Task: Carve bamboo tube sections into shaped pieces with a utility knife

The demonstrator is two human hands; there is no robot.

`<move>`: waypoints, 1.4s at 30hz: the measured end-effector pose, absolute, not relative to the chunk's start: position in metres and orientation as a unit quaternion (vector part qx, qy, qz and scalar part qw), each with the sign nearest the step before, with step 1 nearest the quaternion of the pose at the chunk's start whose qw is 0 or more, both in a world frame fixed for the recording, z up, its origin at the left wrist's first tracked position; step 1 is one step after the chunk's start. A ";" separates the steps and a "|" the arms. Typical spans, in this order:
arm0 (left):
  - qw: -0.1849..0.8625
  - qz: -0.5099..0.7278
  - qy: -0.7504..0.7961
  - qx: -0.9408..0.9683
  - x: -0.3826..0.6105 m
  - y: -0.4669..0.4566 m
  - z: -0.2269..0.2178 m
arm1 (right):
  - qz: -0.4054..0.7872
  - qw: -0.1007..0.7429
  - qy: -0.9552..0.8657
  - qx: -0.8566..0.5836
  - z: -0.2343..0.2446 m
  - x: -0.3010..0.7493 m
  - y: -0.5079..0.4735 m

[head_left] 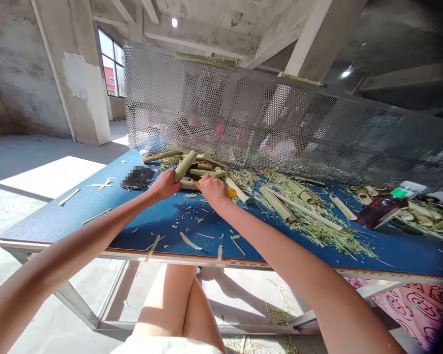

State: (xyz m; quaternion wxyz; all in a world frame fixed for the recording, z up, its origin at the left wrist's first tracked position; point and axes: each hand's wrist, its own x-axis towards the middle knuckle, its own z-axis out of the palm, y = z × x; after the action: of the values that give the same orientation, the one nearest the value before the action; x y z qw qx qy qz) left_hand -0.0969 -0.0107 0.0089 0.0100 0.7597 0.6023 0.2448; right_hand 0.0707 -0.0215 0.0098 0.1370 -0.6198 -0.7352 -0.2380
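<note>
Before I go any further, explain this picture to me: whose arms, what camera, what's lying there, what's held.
There's no machine here: these are a person's bare arms, seen by a camera worn on that person's head, looking forward and down. The left hand has a green bamboo piece in its grip; the right hand holds a yellow tool, its working end hard to make out. On the blue table lie other bamboo pieces, shavings, a dark flat object and, to the right, a bottle of dark red liquid. Behind rises a perforated screen.

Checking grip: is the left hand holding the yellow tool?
No, the right hand grips the yellow tool; the left hand holds bamboo.
</note>
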 end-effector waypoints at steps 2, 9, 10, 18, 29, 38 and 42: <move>0.034 0.253 0.604 0.755 -0.097 -0.010 0.008 | -0.230 0.157 -0.724 -0.631 0.017 0.069 -0.011; 0.119 0.301 0.613 0.721 -0.099 -0.008 0.012 | -0.217 0.186 -0.725 -0.627 0.026 0.059 0.014; 0.133 0.308 0.612 0.716 -0.099 -0.009 0.012 | -0.214 0.188 -0.725 -0.627 0.025 0.057 0.016; 0.206 0.356 0.584 0.700 -0.103 -0.019 0.006 | -0.152 0.214 -0.610 -0.748 0.057 0.116 0.038; 0.298 0.429 0.491 0.697 -0.095 -0.017 0.000 | -0.073 0.238 -0.642 -0.725 0.018 0.164 0.021; 0.274 0.420 0.504 0.703 -0.095 -0.024 -0.003 | -0.235 0.203 -0.764 -0.566 0.031 0.101 -0.031; 0.184 0.369 0.555 0.723 -0.094 -0.026 0.001 | -0.243 0.138 -0.762 -0.585 0.025 0.095 -0.033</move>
State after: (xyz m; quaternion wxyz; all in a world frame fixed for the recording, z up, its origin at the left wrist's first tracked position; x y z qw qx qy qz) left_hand -0.0940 -0.0256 0.0008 0.1839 0.7225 0.5551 0.3688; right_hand 0.0948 -0.0334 0.0251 0.1383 -0.5845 -0.7617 -0.2429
